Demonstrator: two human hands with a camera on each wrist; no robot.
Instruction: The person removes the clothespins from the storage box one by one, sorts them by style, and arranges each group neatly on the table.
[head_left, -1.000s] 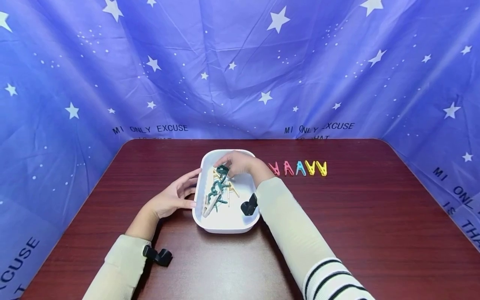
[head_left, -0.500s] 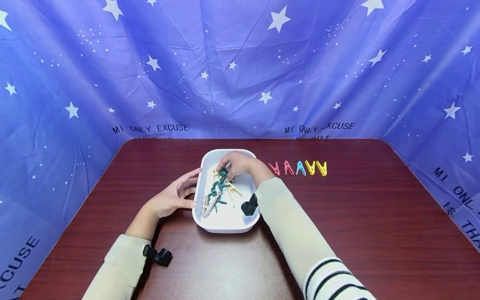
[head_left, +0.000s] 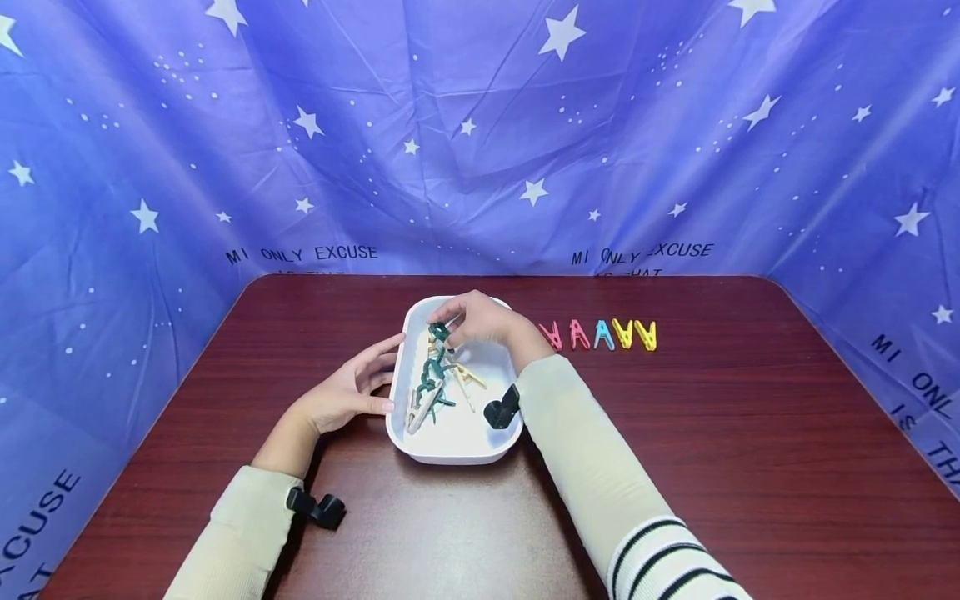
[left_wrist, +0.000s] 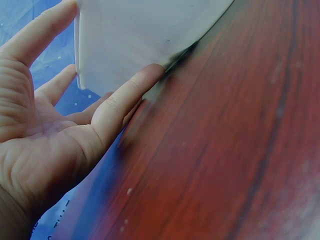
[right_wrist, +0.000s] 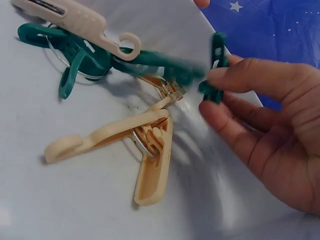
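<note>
Head view has a white tray standing on the dark red bench, with both hands at it. The right hand is over the tray's far end, its thumb and fingertips narrowed in a pinch on a green clip. The left hand is spread wide, its fingertips at the tray's left wall.

Around the held clip the tray is crowded. Other green clips lie tangled along its left half, and one blurred end comes right up beside the pinching fingers; whether it touches the held clip cannot be told. A pale clip lies across the green ones, toward the near left of the tray. Tan clips lie to the right of the green ones, near the middle.

The right hand hides the tray's far right part, and a black wrist mount on the right sleeve blocks some of the right wall.

To the right, on the bench, five clips stand apart in a row: two pink clips, a blue clip and two yellow clips. The leftmost is just beside the right wrist. Behind the bench hangs a blue starry curtain.
</note>
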